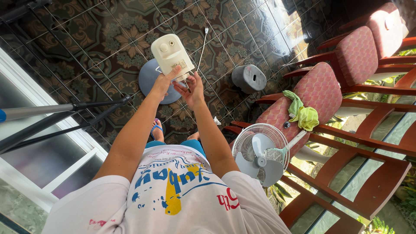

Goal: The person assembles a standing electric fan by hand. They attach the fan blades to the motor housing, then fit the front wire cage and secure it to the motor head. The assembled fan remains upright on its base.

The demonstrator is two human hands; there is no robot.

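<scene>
Hands raised before us: our left hand clasps a cream fan motor housing; our right hand, fingers curled, pinches something beneath it.

— What carries everything here?

— A dark tiled floor with a flower pattern. Just below the fingers a round grey base plate lies flat on it.

— And to the right of the fingers?

— A grey cylinder part stands on the tiles, near the wooden chairs. A white cord with a plug lies beyond the fingertips.
</scene>
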